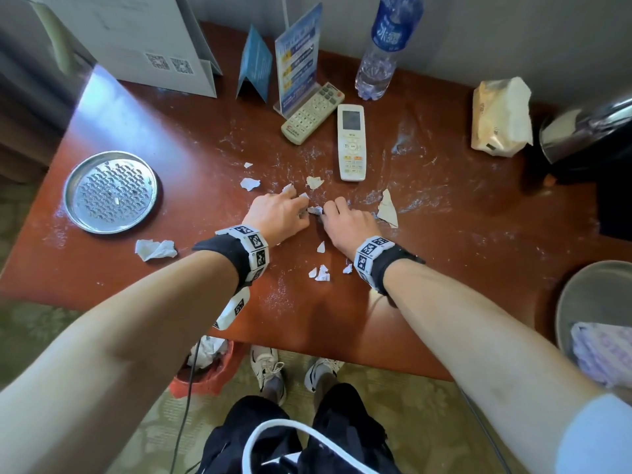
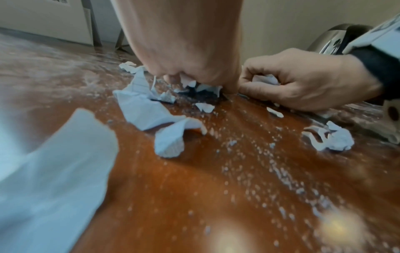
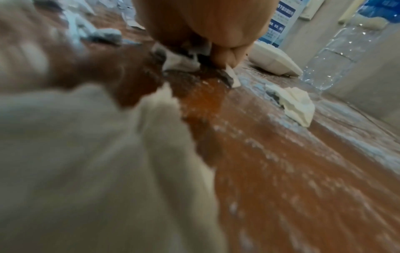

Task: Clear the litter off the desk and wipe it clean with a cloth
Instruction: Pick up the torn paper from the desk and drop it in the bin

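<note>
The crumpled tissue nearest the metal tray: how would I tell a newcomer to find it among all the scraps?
Start at the round metal tray on the desk's left side. Just below it, toward the front edge, lies a crumpled white tissue. It sits alone, well left of the left hand, and is larger than the small torn bits between the wrists.

The head view looks steeply down over the whole surface [image 1: 171, 138]. Both wrist views skim low and close along it, sharing the paper scraps [image 2: 149, 109] between the hands [image 1: 277, 213].

Left hand [image 1: 278, 213], right hand [image 1: 345, 224] curled over paper scraps [image 1: 315, 210] mid-desk [image 1: 205, 138].
</note>
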{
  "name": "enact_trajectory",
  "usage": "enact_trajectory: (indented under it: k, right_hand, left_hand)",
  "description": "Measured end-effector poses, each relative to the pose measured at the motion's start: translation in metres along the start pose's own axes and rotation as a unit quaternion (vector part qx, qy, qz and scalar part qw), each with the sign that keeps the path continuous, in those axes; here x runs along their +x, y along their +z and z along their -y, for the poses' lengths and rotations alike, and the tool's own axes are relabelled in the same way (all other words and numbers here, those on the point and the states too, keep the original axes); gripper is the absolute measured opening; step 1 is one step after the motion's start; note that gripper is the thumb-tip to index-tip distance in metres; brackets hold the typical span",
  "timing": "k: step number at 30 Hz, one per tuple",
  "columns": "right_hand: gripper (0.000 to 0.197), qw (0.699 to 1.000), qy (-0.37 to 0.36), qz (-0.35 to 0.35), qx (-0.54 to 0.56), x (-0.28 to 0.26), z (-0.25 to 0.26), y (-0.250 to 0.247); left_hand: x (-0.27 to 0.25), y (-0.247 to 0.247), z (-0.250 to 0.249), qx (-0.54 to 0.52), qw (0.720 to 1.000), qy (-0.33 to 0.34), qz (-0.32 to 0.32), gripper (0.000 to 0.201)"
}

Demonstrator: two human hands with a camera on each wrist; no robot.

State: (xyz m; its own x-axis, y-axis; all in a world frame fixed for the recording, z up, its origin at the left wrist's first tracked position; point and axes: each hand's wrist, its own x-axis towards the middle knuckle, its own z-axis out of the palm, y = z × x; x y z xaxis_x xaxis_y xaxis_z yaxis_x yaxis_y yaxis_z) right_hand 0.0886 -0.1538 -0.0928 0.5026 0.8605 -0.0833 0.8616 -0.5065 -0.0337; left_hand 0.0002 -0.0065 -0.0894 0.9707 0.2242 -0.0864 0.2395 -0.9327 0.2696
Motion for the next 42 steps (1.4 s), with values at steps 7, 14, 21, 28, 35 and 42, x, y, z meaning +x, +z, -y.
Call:
enact_trajectory:
  k: [7, 14, 21, 28, 35, 42]
  right_hand:
    - [0.040, 0.989, 0.090, 0.097, 0.066, 0.015, 0.000, -0.024]
    - [0.036, 0.964, 0.186, 0.087, 0.170, 0.003, 0.004, -0.052]
    - [0.037, 0.955, 0.229, 0.037, 0.184, -0.014, 0.023, -0.087]
    - [0.038, 0.961, 0.189, 0.014, 0.204, -0.024, 0.055, -0.118]
    - [0.040, 0.965, 0.092, 0.040, 0.244, -0.027, 0.124, -0.120]
    - [0.039, 0.966, 0.009, 0.087, 0.243, -0.046, 0.209, -0.109]
  left_hand:
    - [0.010, -0.018, -0.001, -0.025, 0.996, -0.065, 0.052, 0.029]
    - [0.000, -0.050, -0.005, -0.077, 0.992, -0.097, 0.040, 0.030]
    - [-0.021, -0.080, -0.004, -0.094, 0.992, -0.085, -0.003, 0.033]
    - [-0.071, -0.117, -0.003, -0.098, 0.986, -0.126, -0.050, 0.036]
    - [-0.159, -0.127, 0.009, -0.089, 0.970, -0.211, -0.081, 0.031]
    - [-0.261, -0.119, 0.039, -0.116, 0.949, -0.272, -0.111, 0.022]
